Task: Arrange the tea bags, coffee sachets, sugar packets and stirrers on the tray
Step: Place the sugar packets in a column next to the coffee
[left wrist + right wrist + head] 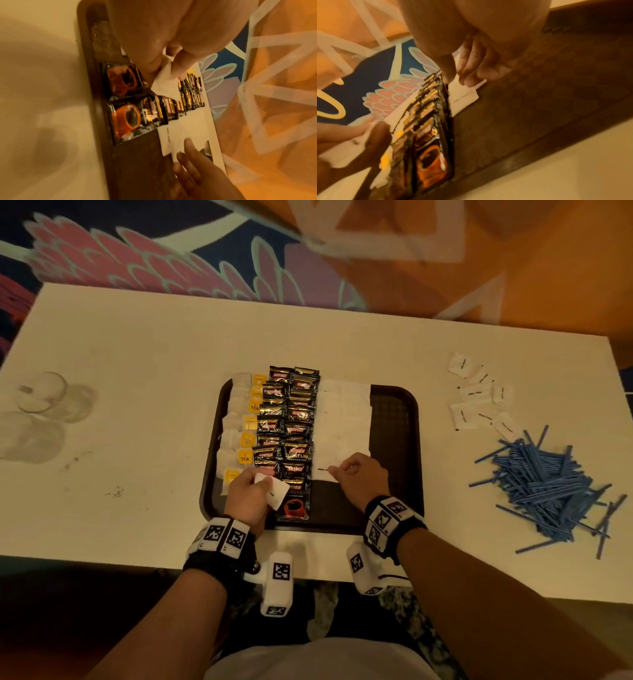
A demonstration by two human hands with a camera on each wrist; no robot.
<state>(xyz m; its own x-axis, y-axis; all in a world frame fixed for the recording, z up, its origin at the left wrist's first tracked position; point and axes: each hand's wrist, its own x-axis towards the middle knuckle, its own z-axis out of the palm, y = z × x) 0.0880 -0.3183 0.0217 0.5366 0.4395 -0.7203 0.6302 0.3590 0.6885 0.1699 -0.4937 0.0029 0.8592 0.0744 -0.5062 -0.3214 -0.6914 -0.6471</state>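
Observation:
A dark brown tray (394,419) holds a left column of tea bags (236,436) with yellow tags, two columns of black coffee sachets (291,422) and a column of white sugar packets (342,419). My left hand (248,491) grips white sugar packets (275,491) over the tray's near left; the same packets (164,85) show in the left wrist view. My right hand (359,477) has its fingertips (469,81) curled onto the nearest sugar packet (464,98) of the white column. Loose sugar packets (479,395) and blue stirrers (548,484) lie on the table to the right.
The white table (137,354) carries clear glasses (44,398) at its far left. The tray's right strip is bare. Patterned carpet lies beyond the table's far edge.

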